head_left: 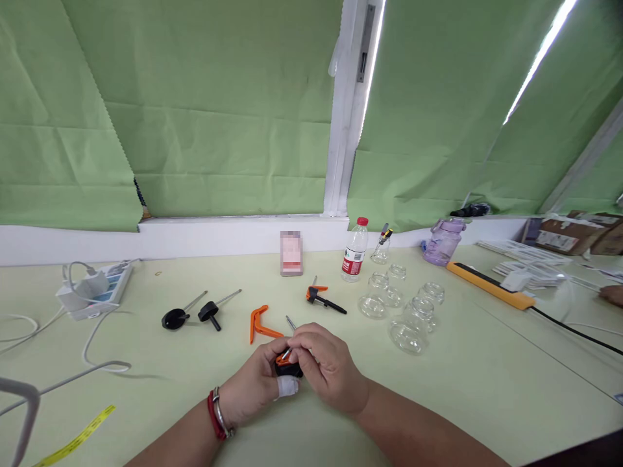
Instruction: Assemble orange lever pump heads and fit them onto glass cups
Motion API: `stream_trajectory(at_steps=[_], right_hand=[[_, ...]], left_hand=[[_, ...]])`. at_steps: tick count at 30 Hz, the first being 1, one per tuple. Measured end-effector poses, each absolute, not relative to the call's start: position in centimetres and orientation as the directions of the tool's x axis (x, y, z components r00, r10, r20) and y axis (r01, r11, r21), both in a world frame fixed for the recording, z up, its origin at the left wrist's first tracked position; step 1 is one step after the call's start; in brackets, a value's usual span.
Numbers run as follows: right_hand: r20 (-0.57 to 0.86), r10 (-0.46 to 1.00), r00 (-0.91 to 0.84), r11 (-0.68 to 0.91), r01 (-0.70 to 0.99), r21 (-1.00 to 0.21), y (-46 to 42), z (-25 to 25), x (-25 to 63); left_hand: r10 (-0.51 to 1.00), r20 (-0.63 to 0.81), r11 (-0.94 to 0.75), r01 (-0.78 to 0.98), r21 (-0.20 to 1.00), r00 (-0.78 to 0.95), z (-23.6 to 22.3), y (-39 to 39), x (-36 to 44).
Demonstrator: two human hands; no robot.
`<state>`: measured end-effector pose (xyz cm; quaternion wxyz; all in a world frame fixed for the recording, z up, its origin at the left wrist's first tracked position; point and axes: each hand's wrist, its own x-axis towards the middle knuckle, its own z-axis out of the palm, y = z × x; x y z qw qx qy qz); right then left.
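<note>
My left hand [250,386], with a white wrap on its thumb, is closed round a round black cap [289,370] with an orange part [282,359] on it. Over the cap, my right hand [331,373] pinches a thin metal rod [286,354]; its fingers hide much of it. A metal tip [291,322] shows beyond the fingers, and I cannot tell if it is the same rod. Just past my hands lies an orange V-shaped piece [263,322]. Farther off is an orange and black piece with a rod and black handle [325,299].
Left lie two black caps with rods, one cap [174,318] beside another [209,311]. Several glass jars [407,334] stand right, near a red-capped bottle [355,253]. A phone [291,254] leans at the back. A power strip [100,292] and cables are far left; a purple bottle [444,242] is right.
</note>
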<state>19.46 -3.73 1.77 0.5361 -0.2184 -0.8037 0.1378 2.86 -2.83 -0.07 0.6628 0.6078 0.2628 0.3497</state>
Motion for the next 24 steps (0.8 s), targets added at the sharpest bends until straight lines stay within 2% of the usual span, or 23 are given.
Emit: stream_trajectory(at_steps=[6,14,24], right_hand=[[0.787,0.510,-0.348,0.860,0.175,-0.480,-3.61,1.64,19.57],[0.792,0.513,-0.330,0.857,0.237,-0.457,-3.62,1.69,19.68],[0.797,0.462,-0.388,0.887,0.189,-0.422,-3.51,1.52,19.39]], left_hand=[[0.788,0.073,0.020,-0.144,0.989,0.612,-0.28,-2.79,2.78],[0.778,0.082,0.012,-0.146,0.989,0.623,-0.09,-2.69,2.70],[0.766,0.118,-0.008,-0.174,0.985,0.632,-0.35,-2.64,2.91]])
